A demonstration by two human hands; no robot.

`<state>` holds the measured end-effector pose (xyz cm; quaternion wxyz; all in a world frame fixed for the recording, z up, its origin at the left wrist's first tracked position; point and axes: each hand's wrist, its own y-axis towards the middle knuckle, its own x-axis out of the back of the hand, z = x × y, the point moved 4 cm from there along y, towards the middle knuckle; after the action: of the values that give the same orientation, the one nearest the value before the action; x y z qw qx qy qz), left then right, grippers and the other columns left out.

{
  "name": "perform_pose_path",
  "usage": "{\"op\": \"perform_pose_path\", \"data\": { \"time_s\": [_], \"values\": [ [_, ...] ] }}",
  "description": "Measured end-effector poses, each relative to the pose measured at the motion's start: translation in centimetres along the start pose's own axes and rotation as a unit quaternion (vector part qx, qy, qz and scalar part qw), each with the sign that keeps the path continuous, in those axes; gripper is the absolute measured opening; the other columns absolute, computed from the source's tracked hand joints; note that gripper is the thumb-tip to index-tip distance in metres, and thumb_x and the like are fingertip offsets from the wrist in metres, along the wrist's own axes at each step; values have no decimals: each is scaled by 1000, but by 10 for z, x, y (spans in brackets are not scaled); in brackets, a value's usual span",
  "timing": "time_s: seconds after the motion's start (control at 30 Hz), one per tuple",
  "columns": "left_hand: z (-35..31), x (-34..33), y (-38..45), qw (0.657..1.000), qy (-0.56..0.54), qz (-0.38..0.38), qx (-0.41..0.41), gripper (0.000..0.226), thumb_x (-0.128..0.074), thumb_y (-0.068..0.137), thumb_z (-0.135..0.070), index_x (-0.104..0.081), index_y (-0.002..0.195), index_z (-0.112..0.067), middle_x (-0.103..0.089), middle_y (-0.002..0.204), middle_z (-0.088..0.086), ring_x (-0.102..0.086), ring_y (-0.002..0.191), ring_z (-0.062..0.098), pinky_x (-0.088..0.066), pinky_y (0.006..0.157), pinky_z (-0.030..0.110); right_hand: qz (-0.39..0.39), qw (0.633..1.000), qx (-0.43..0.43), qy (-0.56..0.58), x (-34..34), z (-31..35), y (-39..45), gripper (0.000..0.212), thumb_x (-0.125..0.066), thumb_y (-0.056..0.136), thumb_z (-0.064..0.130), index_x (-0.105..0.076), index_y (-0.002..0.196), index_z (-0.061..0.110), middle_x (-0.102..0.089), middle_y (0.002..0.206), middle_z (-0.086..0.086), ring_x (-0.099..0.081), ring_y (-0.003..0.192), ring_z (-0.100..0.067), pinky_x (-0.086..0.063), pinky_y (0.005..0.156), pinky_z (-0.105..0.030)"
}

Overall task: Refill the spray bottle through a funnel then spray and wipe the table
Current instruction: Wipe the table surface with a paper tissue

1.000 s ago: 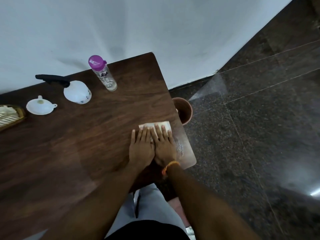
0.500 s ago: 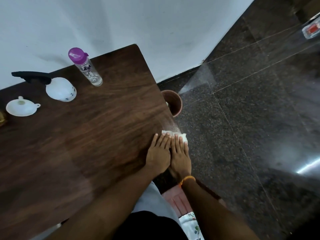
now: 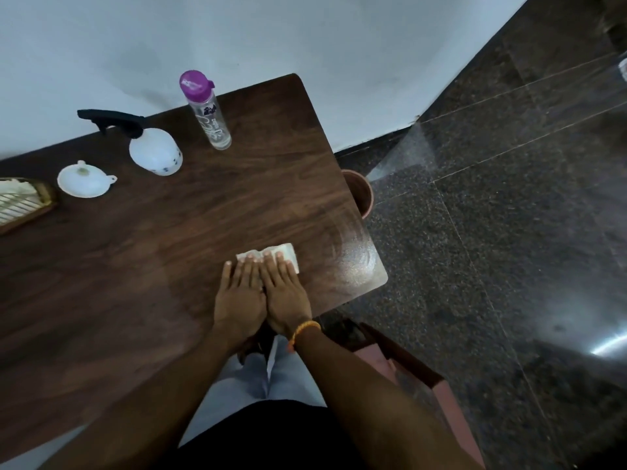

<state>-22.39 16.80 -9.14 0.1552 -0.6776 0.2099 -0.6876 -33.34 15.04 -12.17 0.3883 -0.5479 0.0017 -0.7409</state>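
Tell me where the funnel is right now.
In the head view the white funnel lies on the table at far left, between the spray bottle and a woven basket.

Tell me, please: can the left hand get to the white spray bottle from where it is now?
Probably yes. The left hand lies flat on the cloth, and only bare table separates it from the spray bottle.

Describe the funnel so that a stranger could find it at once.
Look along the far edge of the dark wooden table, beside the white wall. The funnel lies left of the white spray bottle. It alone is a flat white disc with a small side tab.
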Motion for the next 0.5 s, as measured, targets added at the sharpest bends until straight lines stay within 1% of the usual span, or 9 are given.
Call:
{"op": "perform_pose_path", "data": {
  "time_s": [0.07, 0.1, 0.17, 0.23, 0.27, 0.33, 0.4, 0.43, 0.5],
  "values": [
    [11, -14, -21, 999, -12, 3, 35, 75, -22, 95, -38, -33, 157, 3, -30, 166, 22, -24, 158, 36, -7, 129, 58, 13, 998, 51, -24, -9, 17, -3, 74, -38, 108, 41, -9, 168, 8, 0, 177, -13, 7, 164, -33, 0, 134, -48],
    [9, -19, -35, 999, -20, 2, 46, 76, -25, 93, -36, -37, 154, 7, -34, 163, 26, -29, 155, 39, -11, 128, 59, 18, 997, 74, -29, -16, 24, -11, 73, -39, 108, 40, -11, 168, 8, -2, 177, -12, 7, 164, -32, 3, 134, -47],
    [-7, -25, -62, 999, -39, 7, 30, 77, -31, 87, -34, -47, 142, 17, -46, 151, 36, -43, 144, 50, -18, 124, 61, 27, 993, 109, -28, -32, 25, -32, 70, -39, 109, 38, -14, 168, 10, -5, 177, -10, 6, 164, -29, 2, 134, -45],
    [-31, -33, -76, 999, -51, 17, 3, 75, -34, 84, -32, -49, 134, 22, -53, 138, 43, -52, 133, 57, -17, 121, 61, 30, 991, 122, -42, -45, 13, -57, 69, -36, 109, 37, -11, 168, 12, -6, 177, -8, 4, 165, -26, -1, 134, -44],
    [-43, -36, -78, 997, -65, 32, -4, 74, -34, 85, -32, -47, 136, 21, -53, 139, 44, -51, 134, 57, -18, 121, 61, 33, 991, 118, -48, -47, 3, -69, 70, -34, 108, 37, -10, 168, 13, -5, 177, -8, 3, 165, -24, 0, 134, -44],
    [-69, -43, -70, 994, -97, 53, -18, 73, -33, 91, -33, -44, 144, 16, -47, 148, 40, -43, 142, 54, -29, 120, 63, 28, 995, 82, -42, -41, -19, -91, 71, -32, 105, 37, -10, 168, 13, -5, 177, -7, 3, 165, -23, -1, 134, -43],
    [-101, -41, -53, 992, -115, 43, -40, 70, -32, 93, -30, -41, 150, 11, -42, 154, 36, -38, 147, 51, -34, 120, 62, 11, 999, 24, -38, -32, -47, -109, 72, -33, 102, 36, -16, 168, 12, -10, 176, -8, -2, 165, -24, -4, 133, -43],
    [-117, -33, -43, 991, -120, 31, -56, 71, -27, 94, -28, -34, 153, 9, -38, 157, 35, -33, 150, 51, -31, 122, 62, 9, 999, -3, -50, -29, -61, -115, 72, -34, 101, 35, -18, 167, 10, -13, 176, -9, -3, 164, -26, -5, 132, -44],
    [-147, -15, -24, 990, -105, 20, -86, 74, -12, 95, -29, -9, 160, 6, -16, 166, 34, -13, 157, 48, -12, 127, 60, 6, 996, -48, -81, -20, -89, -125, 75, -37, 101, 35, -14, 167, 9, -11, 176, -12, -4, 164, -29, -8, 131, -46]
  ]
}}
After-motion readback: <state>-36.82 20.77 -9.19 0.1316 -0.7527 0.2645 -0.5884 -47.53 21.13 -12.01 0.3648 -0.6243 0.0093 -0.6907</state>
